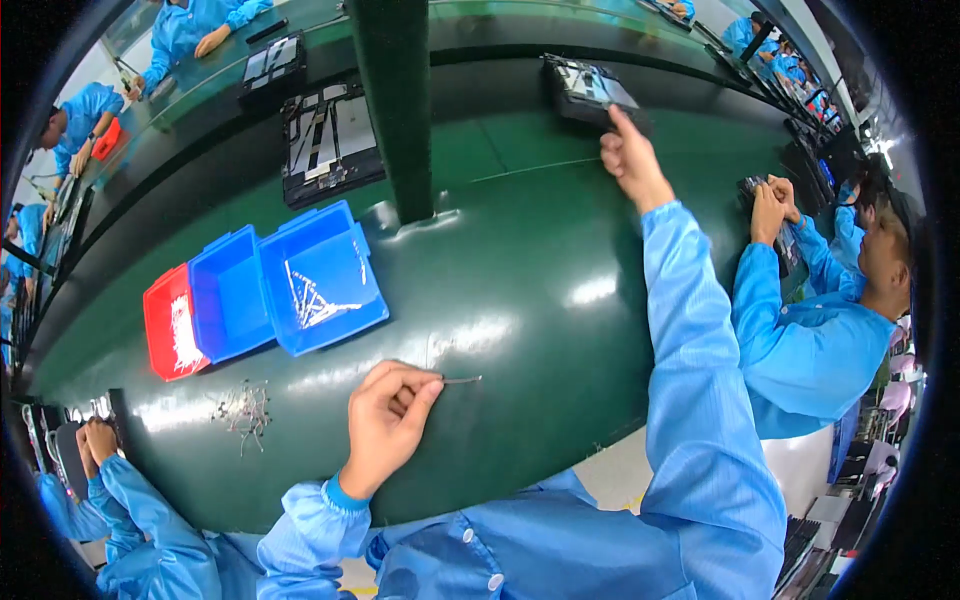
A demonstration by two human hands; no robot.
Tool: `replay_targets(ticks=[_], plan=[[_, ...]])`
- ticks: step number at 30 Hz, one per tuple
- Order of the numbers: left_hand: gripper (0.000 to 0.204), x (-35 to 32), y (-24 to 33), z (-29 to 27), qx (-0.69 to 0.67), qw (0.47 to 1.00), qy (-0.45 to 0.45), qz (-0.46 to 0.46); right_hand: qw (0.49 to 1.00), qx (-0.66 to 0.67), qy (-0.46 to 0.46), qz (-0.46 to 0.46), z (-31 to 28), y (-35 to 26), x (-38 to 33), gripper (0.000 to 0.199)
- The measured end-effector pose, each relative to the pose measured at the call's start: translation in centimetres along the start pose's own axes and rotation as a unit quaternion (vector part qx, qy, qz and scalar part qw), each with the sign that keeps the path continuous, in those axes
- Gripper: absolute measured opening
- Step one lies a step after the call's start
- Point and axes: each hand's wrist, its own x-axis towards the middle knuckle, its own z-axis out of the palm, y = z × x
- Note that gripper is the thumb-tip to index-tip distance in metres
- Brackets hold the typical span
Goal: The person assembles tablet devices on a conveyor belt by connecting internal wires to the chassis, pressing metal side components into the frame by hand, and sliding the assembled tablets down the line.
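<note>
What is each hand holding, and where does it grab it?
The left hand pinches one end of a thin grey metal pin. The right hand reaches a black tray; its grip cannot be told.

Head camera looks steeply down over green bench (520, 290)

The left hand (385, 425) is held low and near the body, fingers curled and thumb pinched against the index finger. The right arm is extended far forward, its hand (628, 155) loosely closed with the index finger pointed.

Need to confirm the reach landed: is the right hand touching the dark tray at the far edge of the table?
Touching. The head view shows the right hand with its extended finger resting on the near edge of the dark tray, no gap visible.
</note>
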Motion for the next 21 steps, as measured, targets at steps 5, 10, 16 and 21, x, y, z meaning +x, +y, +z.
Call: replay_targets(ticks=[5,10,16,21], plan=[[0.007,-0.3,-0.4,-0.5,-0.088,0.994,-0.043,-0.045,0.988,0.140,0.026,0.062,5.7,4.3,-15.5,0.048],[0.009,-0.5,-0.4,-1.0,-0.089,0.991,-0.073,-0.067,0.984,0.062,-0.135,0.093,6.3,6.8,-31.7,0.053],[0.012,-0.7,-0.4,-0.1,-0.107,0.989,-0.087,0.051,0.902,0.071,-0.256,0.339,5.9,4.7,-43.0,0.038],[0.012,0.8,0.0,1.8,-0.091,0.990,-0.096,0.050,0.921,-0.205,-0.308,0.121,4.2,-0.3,-39.0,0.035]])
